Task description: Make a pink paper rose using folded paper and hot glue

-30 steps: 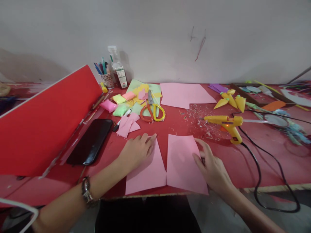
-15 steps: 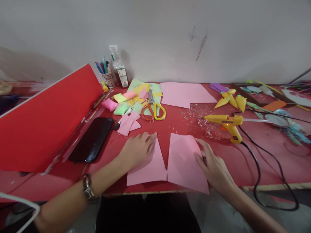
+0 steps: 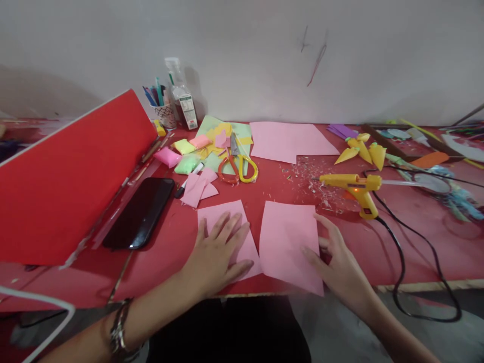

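Note:
Two pink paper sheets lie side by side at the near edge of the red table (image 3: 416,242). My left hand (image 3: 217,249) rests flat on the left pink sheet (image 3: 212,214), fingers spread and open. My right hand (image 3: 338,262) lies at the right edge of the right pink sheet (image 3: 287,237), thumb on the paper, fingers stretched out over the table. The right sheet's near corner hangs over the table edge.
A black phone (image 3: 139,212) lies left, beside a tilted red board (image 3: 68,181). Behind are scissors (image 3: 238,169), small pink scraps (image 3: 196,186), clay packets (image 3: 177,154), a pen cup (image 3: 162,111), a bottle (image 3: 181,96), a large pink sheet (image 3: 291,141). A yellow glue gun (image 3: 353,186) with black cable (image 3: 401,262) sits right.
My left hand slid back toward me and spread flat, uncovering the left sheet's far part. The left sheet turned squarer on the table. My right hand shifted slightly nearer.

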Demonstrator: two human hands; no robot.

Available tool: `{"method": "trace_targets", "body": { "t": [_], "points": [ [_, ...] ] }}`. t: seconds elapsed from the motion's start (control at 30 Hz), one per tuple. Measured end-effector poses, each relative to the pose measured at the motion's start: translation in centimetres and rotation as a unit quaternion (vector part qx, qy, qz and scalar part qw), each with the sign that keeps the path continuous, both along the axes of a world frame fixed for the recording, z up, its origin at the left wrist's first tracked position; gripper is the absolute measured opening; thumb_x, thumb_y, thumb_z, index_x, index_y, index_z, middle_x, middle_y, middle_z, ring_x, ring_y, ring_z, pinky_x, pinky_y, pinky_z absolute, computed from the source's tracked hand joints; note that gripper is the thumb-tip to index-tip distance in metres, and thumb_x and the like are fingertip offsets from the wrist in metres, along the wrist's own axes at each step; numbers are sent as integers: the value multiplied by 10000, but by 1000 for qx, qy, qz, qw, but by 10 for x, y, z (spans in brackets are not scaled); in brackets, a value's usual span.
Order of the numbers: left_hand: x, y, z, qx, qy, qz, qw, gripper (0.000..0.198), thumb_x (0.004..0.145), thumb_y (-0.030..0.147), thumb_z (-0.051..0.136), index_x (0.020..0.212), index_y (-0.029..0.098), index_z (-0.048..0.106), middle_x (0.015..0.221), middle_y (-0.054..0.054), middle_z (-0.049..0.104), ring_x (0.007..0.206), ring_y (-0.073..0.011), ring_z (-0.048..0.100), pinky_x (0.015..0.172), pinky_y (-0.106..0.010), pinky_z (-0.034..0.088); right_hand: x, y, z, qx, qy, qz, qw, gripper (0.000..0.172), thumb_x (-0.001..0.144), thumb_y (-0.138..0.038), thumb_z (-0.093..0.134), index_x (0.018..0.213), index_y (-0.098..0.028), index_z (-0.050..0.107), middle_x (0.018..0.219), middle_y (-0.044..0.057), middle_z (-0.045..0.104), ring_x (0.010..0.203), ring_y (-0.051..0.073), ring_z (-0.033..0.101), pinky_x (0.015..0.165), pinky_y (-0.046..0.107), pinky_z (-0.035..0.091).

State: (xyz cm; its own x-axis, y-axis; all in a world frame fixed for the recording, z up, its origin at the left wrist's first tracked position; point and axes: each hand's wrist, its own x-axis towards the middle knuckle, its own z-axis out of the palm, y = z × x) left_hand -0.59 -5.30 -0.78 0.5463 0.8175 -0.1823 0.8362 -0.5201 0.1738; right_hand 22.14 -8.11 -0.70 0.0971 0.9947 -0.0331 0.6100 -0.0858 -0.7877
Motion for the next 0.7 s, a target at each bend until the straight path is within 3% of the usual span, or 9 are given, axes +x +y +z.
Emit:
{"method": "trace_targets", "body": {
  "t": [0.1,0.2,0.4,0.47,0.53,0.6,0.7],
  "points": [
    [1,3,-2,7,-2,16,1000,586,821,471,355,1336,237,203,1418,-78,179,1290,-308,136,944,-656,122,-1,-4,2,-27,-19,11,999,553,767,-357,421,1245,-144,242,666,24,623,598,183,603,559,309,469],
    [1,4,-3,13,-8,11,1000,585,821,477,347,1337,249,194,1421,-66,169,1293,-302,130,943,-658,121,0,-3,4,-24,-56,19,998,528,781,-351,384,1245,-134,257,517,-49,497,449,149,498,457,268,410],
    [-2,4,-1,9,1,6,1000,596,817,497,338,1337,241,198,1420,-66,172,1294,-304,120,942,-655,125,17,0,4,14,-135,27,990,431,776,-356,384,1154,-150,406,461,-82,331,400,126,385,413,245,352],
    [-7,6,-2,6,6,-3,1000,595,818,507,328,1335,240,205,1421,-63,169,1295,-303,118,945,-647,132,23,1,3,20,-153,32,988,378,781,-349,385,1106,-170,459,455,-74,360,393,125,389,414,244,356],
    [-13,8,-2,8,12,-16,1000,584,822,509,319,1333,245,215,1419,-59,180,1293,-298,131,955,-633,137,27,3,4,21,-155,55,986,324,791,-334,379,1058,-195,497,519,-37,491,424,125,435,450,253,390],
    [-19,11,-1,28,20,-18,999,581,822,510,322,1329,243,230,1407,-69,221,1285,-300,167,962,-626,129,27,6,5,27,-136,95,986,261,798,-313,367,965,-213,542,699,17,613,551,138,534,553,271,444],
    [-23,14,6,91,29,-14,995,654,796,556,346,1330,193,242,1376,-118,292,1266,-313,222,981,-609,91,21,14,8,26,-90,150,984,234,807,-275,346,843,-211,568,867,44,643,799,163,591,704,283,461]
  ]
}}
